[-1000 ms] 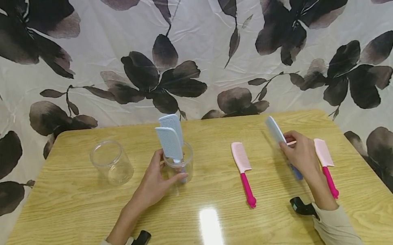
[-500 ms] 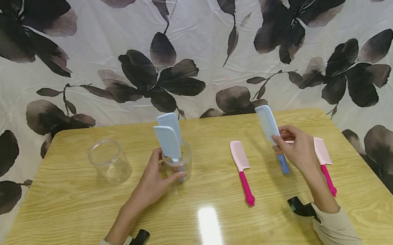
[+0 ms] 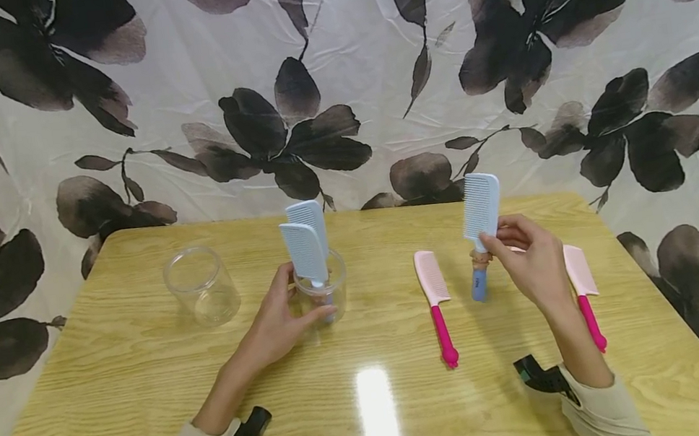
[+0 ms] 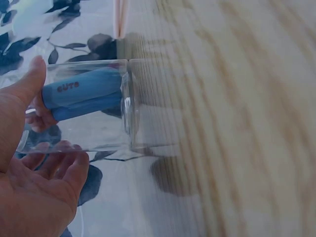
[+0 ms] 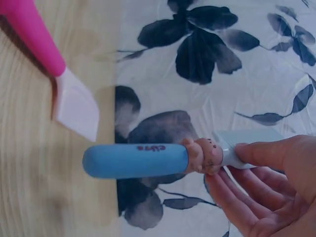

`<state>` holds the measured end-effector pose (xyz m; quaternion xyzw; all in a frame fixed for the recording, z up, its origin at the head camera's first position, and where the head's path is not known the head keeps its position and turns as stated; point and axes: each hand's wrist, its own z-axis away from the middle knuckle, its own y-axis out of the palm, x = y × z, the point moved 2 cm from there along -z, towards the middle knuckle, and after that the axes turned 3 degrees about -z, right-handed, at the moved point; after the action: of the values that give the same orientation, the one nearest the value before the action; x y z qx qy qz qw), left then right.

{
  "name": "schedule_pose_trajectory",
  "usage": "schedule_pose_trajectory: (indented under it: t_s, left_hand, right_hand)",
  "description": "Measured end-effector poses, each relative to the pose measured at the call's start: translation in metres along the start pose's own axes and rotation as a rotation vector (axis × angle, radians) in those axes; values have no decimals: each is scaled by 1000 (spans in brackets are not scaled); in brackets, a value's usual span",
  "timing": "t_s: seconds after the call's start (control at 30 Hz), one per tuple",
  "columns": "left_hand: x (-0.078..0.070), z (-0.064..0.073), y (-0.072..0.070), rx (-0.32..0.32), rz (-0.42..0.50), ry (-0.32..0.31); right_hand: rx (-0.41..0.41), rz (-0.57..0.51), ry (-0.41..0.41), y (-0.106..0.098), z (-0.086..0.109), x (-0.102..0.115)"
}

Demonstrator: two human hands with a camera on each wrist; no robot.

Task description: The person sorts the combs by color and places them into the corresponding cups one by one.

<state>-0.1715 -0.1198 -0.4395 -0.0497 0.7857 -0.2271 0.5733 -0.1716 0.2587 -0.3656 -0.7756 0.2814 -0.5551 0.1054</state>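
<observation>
My left hand (image 3: 280, 316) grips a clear plastic jar (image 3: 334, 278) near its rim, thumb on one side and fingers on the other. Two blue combs (image 3: 305, 251) stand in that jar, teeth ends up; the left wrist view shows their blue handles (image 4: 86, 91) through the wall. In my right hand (image 3: 533, 261) a third blue comb (image 3: 481, 209) is pinched at its neck, upright above the table, handle down. The right wrist view shows a small tan figure (image 5: 203, 155) between this comb's blue handle (image 5: 136, 160) and its head.
Another clear jar (image 3: 202, 288) stands at the left of the wooden table (image 3: 115, 392). Two pink combs lie on the right: one (image 3: 436, 309) between my hands, the other (image 3: 585, 298) beside my right wrist. A floral cloth (image 3: 372, 84) hangs behind the table.
My right hand has lifted the blue comb and turned it upright, its handle swinging left and its toothed face coming into view. The left hand stays on the jar.
</observation>
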Motion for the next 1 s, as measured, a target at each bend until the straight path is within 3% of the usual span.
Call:
schedule_pose_trajectory:
  t_s: [0.17,0.63,1.0]
  left_hand:
    - [1,0,2,7,5,-4]
    - [-2,0,3,13,5,6]
    - [2,0,1,9,-3,-7]
  right_hand:
    - [-33,-81,16,1,1,7]
    - [-70,-548,-16,16,-3,21]
    - [-36,-722,-12,31,-4,34]
